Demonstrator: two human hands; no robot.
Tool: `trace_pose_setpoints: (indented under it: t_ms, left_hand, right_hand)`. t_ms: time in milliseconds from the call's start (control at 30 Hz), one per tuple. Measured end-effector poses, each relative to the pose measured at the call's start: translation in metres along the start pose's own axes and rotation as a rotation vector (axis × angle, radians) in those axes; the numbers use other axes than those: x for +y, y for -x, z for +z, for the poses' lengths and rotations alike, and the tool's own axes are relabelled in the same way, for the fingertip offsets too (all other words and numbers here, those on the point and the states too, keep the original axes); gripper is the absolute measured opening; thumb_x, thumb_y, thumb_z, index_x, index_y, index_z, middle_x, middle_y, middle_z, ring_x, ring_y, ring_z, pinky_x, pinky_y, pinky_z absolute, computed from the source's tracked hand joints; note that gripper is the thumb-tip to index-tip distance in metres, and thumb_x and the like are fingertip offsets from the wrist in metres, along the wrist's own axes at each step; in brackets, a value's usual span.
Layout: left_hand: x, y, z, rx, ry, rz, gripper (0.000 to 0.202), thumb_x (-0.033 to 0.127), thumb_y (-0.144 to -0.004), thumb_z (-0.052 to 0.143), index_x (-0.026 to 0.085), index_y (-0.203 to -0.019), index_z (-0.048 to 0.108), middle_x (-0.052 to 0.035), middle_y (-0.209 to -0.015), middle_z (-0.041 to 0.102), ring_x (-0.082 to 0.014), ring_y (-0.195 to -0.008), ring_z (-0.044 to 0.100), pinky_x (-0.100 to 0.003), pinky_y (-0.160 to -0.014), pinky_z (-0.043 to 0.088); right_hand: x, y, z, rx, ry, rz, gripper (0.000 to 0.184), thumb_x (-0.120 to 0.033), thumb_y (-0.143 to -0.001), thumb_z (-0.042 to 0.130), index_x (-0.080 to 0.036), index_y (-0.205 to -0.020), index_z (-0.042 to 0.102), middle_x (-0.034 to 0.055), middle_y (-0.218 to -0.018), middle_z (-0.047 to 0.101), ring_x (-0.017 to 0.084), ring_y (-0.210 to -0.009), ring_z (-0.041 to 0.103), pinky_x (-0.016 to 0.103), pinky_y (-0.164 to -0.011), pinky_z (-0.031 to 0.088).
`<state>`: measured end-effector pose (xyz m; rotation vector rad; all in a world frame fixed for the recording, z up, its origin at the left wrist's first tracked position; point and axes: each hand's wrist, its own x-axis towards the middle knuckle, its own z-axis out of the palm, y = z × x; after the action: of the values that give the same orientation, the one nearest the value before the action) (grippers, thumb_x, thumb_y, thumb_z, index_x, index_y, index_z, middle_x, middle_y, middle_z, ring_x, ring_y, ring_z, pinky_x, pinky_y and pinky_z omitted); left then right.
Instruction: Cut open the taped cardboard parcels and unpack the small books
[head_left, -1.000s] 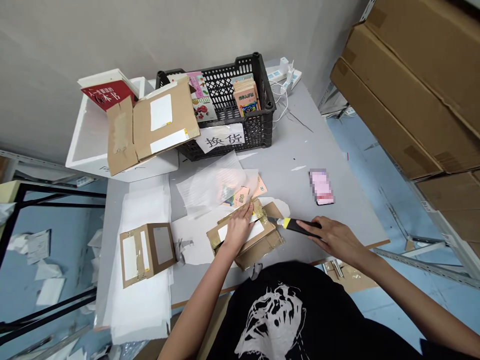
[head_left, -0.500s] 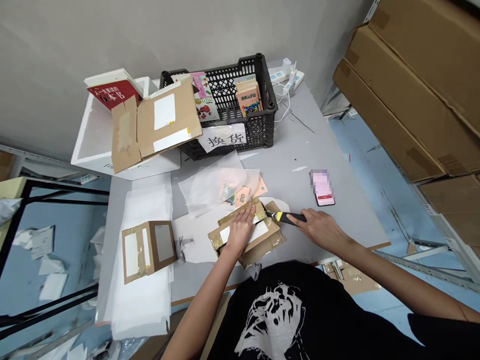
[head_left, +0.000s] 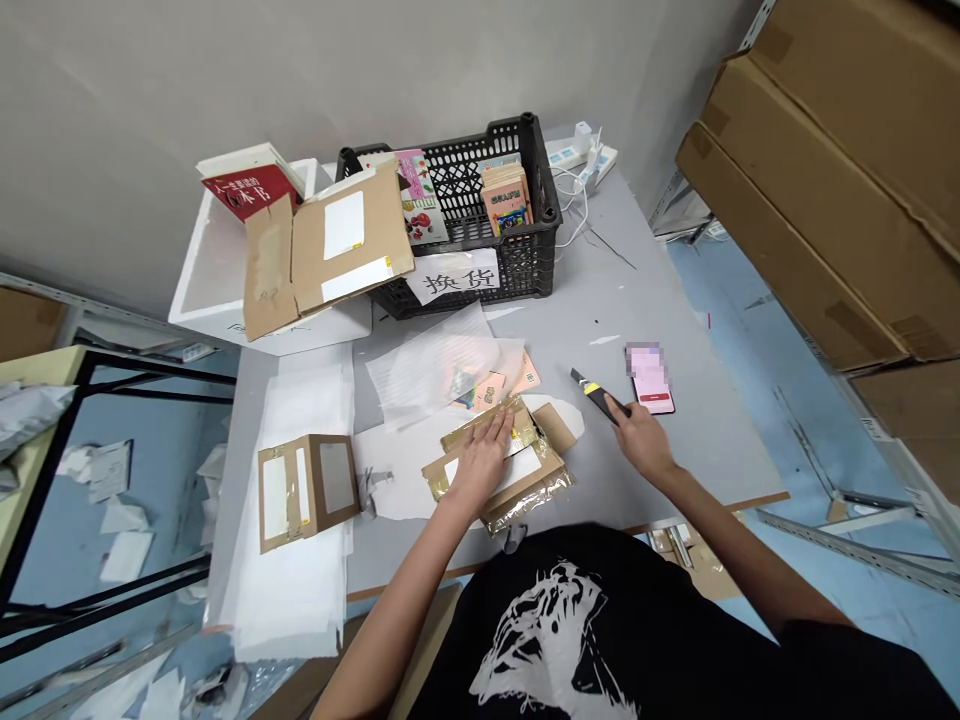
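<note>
My left hand (head_left: 480,462) lies flat on a taped cardboard mailer (head_left: 510,470), pressing it against a sheet of white foam wrap (head_left: 390,490) on the grey table (head_left: 600,480). Gold tape and clear plastic wrap its edges. My right hand (head_left: 645,440) grips a black and yellow utility knife (head_left: 596,395), which stands apart from the mailer with its tip pointing up and left. A phone (head_left: 651,385) with a blurred pink screen lies just beyond that hand. Thin translucent foam sheeting (head_left: 442,365) and small printed cards (head_left: 487,390) lie behind the mailer.
A black plastic crate (head_left: 517,240) holds books, with a paper sign in Chinese (head_left: 454,275) on it. To its left are a white foam box (head_left: 217,270) and flattened cardboard (head_left: 337,250). A small cardboard package (head_left: 306,490) sits on white sheets. Large cardboard boxes (head_left: 825,180) fill the right side.
My right hand has drawn the knife back from the mailer and turned it more upright. My left hand stays on the mailer. The whole view has shifted slightly.
</note>
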<state>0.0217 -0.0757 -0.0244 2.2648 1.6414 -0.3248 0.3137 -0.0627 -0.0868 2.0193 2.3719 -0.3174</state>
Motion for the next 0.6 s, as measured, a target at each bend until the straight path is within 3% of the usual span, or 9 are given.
trace_pose_setpoints:
  t_ms: [100,167,267,400,500,600]
  left_hand:
    - [-0.009,0.018,0.0,-0.054,-0.083,-0.142,0.071,0.009,-0.079,0.046,0.017,-0.145,0.024,-0.0149,-0.15,0.032,-0.0307,-0.136,0.032,-0.052,-0.106,0.032]
    - [-0.018,0.032,0.002,-0.049,-0.108,-0.225,0.07,0.008,-0.077,0.046,0.015,-0.144,0.026,-0.0172,-0.145,0.039,-0.0307,-0.133,0.038,-0.049,-0.102,0.038]
    - [-0.029,0.051,0.008,-0.015,-0.114,-0.266,0.063,0.007,-0.076,0.047,0.01,-0.138,0.036,-0.0198,-0.133,0.05,-0.0275,-0.121,0.051,-0.04,-0.095,0.046]
    - [-0.032,0.06,0.01,-0.021,-0.146,-0.225,0.053,0.002,-0.08,0.04,0.004,-0.133,0.04,-0.0233,-0.127,0.054,-0.0265,-0.114,0.057,-0.037,-0.093,0.046]
    - [-0.035,0.057,0.005,-0.065,-0.16,-0.173,0.05,0.0,-0.083,0.034,0.005,-0.133,0.038,-0.0243,-0.127,0.054,-0.0253,-0.109,0.06,-0.034,-0.085,0.05]
    - [-0.044,0.053,-0.004,-0.135,-0.136,-0.12,0.046,0.001,-0.086,0.031,0.006,-0.13,0.039,-0.0228,-0.118,0.059,-0.0238,-0.097,0.066,-0.031,-0.074,0.052]
  right_hand:
    - [-0.016,-0.01,0.041,-0.076,-0.07,0.073,0.046,-0.021,-0.092,0.034,-0.018,-0.136,0.047,0.0169,-0.106,0.06,0.027,-0.095,0.056,0.041,-0.081,0.046]
    - [-0.024,-0.011,0.053,-0.063,-0.126,0.116,0.045,-0.02,-0.092,0.033,-0.016,-0.134,0.049,0.0196,-0.111,0.058,0.029,-0.101,0.055,0.047,-0.086,0.044]
    - [-0.041,-0.007,0.047,0.02,-0.242,0.119,0.045,-0.026,-0.093,0.031,-0.013,-0.134,0.047,0.0228,-0.127,0.049,0.033,-0.119,0.044,0.054,-0.096,0.037]
    - [-0.091,0.01,0.022,-0.026,-0.491,-0.002,0.061,-0.046,-0.093,0.029,-0.019,-0.148,0.02,0.0171,-0.138,0.041,0.031,-0.128,0.037,0.049,-0.098,0.039]
    - [-0.129,0.024,0.013,-0.091,-0.48,-0.06,0.085,-0.059,-0.085,0.04,-0.012,-0.149,0.009,0.0217,-0.138,0.04,0.036,-0.127,0.037,0.05,-0.096,0.04]
    - [-0.14,0.026,0.015,-0.042,-0.408,-0.098,0.09,-0.062,-0.083,0.043,-0.008,-0.148,0.011,0.0245,-0.135,0.042,0.038,-0.123,0.039,0.052,-0.095,0.038]
